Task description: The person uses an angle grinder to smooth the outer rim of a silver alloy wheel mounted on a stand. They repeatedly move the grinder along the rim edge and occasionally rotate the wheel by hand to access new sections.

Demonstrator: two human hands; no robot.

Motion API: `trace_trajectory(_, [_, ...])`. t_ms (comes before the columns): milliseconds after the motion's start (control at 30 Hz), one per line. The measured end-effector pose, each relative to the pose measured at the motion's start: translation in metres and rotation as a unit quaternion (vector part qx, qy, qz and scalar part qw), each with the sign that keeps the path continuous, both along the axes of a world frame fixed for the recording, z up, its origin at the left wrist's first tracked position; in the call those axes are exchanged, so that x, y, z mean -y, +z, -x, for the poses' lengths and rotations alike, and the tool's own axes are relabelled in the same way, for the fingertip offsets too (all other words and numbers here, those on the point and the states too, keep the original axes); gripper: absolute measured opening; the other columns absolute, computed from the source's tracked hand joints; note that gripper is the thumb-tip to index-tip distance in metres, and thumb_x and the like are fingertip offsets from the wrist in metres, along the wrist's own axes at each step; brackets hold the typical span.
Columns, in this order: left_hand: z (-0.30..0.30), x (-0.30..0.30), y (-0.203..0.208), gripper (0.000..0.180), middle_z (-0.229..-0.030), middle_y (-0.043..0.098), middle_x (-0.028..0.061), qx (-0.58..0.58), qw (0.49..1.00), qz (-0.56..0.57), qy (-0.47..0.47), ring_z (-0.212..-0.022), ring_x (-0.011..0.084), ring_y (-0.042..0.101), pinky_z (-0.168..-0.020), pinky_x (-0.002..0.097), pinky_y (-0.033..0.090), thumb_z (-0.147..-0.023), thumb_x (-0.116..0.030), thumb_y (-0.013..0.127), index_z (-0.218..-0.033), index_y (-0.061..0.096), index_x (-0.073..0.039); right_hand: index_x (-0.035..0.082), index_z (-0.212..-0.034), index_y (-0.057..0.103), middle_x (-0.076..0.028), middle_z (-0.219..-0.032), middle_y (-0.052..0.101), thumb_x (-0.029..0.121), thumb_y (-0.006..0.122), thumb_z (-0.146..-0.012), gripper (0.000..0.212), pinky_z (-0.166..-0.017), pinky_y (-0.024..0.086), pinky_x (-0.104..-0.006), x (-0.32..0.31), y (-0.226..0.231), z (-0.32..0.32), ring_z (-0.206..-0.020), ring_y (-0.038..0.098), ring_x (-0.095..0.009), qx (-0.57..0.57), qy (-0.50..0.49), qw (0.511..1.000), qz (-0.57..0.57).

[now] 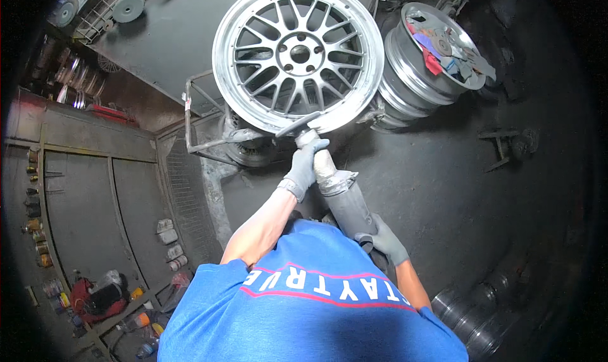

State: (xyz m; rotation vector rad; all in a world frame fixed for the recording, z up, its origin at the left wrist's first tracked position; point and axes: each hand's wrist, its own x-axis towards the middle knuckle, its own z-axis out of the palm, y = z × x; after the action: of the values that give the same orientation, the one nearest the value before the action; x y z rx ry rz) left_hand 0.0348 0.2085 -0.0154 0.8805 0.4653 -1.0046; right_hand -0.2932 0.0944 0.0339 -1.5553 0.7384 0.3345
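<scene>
Both my hands wear grey gloves and grip an angle grinder [349, 211] with a grey, partly wrapped body. My left hand [305, 164] wraps around its front end, just behind the dark disc [296, 125]. Lower and to the right, my right hand [387, 240] holds the rear of the body, with some fingers hidden. Ahead of me stands a silver multi-spoke alloy wheel [311, 59], its face toward me. The disc overlaps the wheel's bottom rim; whether it presses on the metal I cannot tell.
A metal frame [190, 118] stands left of the wheel. At right, a wide rim [405, 64] bears cloths and sanding discs [443, 45]. More rims [465, 321] lie at lower right. Shelving with cans [41, 235] lines the left, near several white containers [168, 232].
</scene>
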Motion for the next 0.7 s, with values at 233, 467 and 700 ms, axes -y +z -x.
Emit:
trace_trajectory(233, [0.021, 0.122, -0.021, 0.019, -0.079, 0.068, 0.0083, -0.080, 0.987, 0.140, -0.018, -0.067, 0.0262, 0.067, -0.067, 0.0428, 0.060, -0.095, -0.023, 0.081, -0.095, 0.065, -0.012, 0.006, -0.168, 0.037, -0.013, -0.124, 0.065, 0.035, 0.074, -0.106, 0.078, -0.086, 0.060, -0.0345, 0.083, 0.072, 0.028, -0.100, 0.069, -0.019, 0.025, -0.111, 0.988, -0.104])
trace_trajectory(467, [0.017, 0.149, -0.025, 0.029, -0.084, 0.072, 0.0112, -0.070, 0.975, 0.210, -0.004, -0.074, 0.0281, 0.073, -0.071, 0.0449, 0.064, -0.096, -0.033, 0.081, -0.102, 0.066, -0.009, 0.004, -0.168, 0.036, -0.013, -0.132, 0.063, 0.048, 0.060, -0.114, 0.074, -0.089, 0.058, -0.0361, 0.102, 0.096, -0.002, -0.102, 0.068, -0.020, -0.013, -0.073, 0.997, 0.002])
trace_trajectory(700, [0.028, 0.090, -0.017, 0.030, -0.084, 0.073, 0.0117, -0.045, 0.991, 0.129, -0.008, -0.070, 0.0282, 0.073, -0.065, 0.0449, 0.062, -0.093, -0.029, 0.086, -0.106, 0.069, -0.008, -0.004, -0.167, 0.037, -0.022, -0.165, 0.048, 0.050, 0.057, -0.114, 0.078, -0.129, 0.032, -0.0415, 0.029, 0.035, 0.015, -0.155, 0.043, -0.032, 0.043, -0.114, 0.993, 0.003])
